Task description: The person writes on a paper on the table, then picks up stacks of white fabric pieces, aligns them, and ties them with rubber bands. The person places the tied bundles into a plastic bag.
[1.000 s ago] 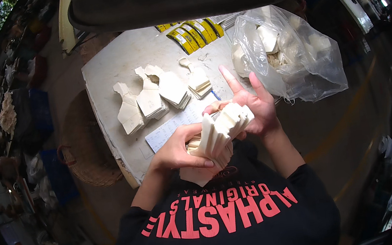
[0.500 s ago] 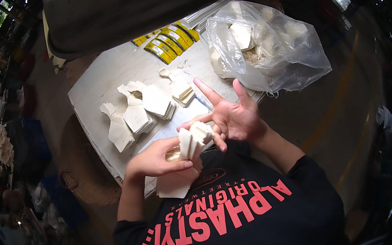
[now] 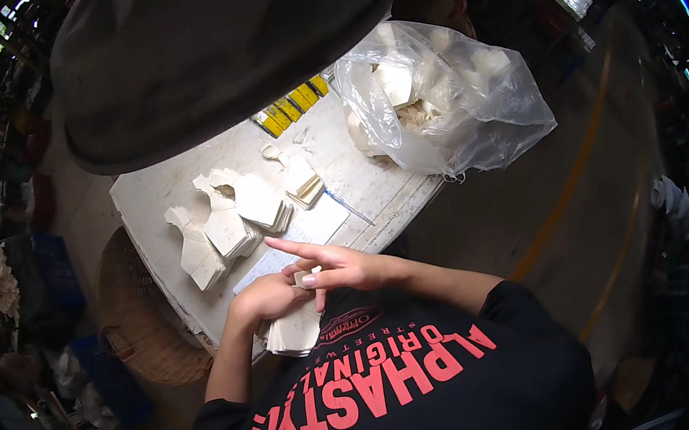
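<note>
My left hand (image 3: 262, 298) grips a stack of cream die-cut cardboard pieces (image 3: 294, 330) held low against my black shirt. My right hand (image 3: 329, 267) lies across the top of the same stack, index finger stretched out to the left, thumb pressing on the top piece. On the white table (image 3: 145, 205) just beyond my hands lie several fanned piles of the same cream cut-outs (image 3: 230, 225) and a smaller pile (image 3: 304, 187). A white paper sheet (image 3: 296, 236) lies between those piles and my hands.
A clear plastic bag (image 3: 443, 104) full of cream pieces sits at the table's right end. Yellow-and-black packs (image 3: 290, 108) lie at the far edge, a thin pen (image 3: 350, 206) near the front. A woven basket (image 3: 130, 327) stands left of the table. A dark hat brim (image 3: 211, 42) covers the top.
The stack has come down from a raised, fanned hold to a flat one against my body. My right hand has closed over its top; the view has shifted right.
</note>
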Demonstrator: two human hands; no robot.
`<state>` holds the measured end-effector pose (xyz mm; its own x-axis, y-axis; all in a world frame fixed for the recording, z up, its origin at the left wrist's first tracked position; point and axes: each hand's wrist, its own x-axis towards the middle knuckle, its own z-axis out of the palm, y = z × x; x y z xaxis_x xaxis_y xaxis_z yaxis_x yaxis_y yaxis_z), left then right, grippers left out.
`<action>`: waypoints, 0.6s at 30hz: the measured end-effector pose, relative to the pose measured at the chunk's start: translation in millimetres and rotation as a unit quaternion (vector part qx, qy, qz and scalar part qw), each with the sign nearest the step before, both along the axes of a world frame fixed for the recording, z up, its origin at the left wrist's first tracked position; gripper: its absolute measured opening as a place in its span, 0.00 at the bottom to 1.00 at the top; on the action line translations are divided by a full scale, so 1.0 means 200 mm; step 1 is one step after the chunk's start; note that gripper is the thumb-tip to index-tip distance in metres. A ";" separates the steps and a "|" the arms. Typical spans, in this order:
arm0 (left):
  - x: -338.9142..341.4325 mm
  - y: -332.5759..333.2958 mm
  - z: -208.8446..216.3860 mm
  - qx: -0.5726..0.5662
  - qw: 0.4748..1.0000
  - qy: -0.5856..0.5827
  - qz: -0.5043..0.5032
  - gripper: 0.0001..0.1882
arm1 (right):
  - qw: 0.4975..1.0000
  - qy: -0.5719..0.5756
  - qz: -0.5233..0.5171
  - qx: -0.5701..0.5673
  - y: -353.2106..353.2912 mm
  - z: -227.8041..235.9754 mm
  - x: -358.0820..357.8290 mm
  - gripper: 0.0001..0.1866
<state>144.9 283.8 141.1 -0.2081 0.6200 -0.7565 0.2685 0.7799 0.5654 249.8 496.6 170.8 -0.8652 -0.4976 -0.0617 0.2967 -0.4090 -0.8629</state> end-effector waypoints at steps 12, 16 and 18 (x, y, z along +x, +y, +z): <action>0.08 -0.11 0.12 0.171 0.867 -0.349 0.312 0.24 | 0.980 -0.132 -0.080 -0.127 0.06 0.07 -0.02 0.45; 0.01 0.00 0.10 0.085 0.961 -0.224 0.139 0.24 | 0.969 -0.164 -0.086 -0.161 0.14 0.10 -0.05 0.44; 0.01 0.11 0.04 0.180 0.961 -0.183 0.102 0.18 | 0.992 -0.109 -0.019 -0.055 0.17 0.07 -0.07 0.41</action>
<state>147.8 305.1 149.4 -0.1138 0.8294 -0.5470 -0.1369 0.5322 0.8355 236.3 531.3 184.1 -0.8549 -0.4796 -0.1977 0.4552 -0.5107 -0.7293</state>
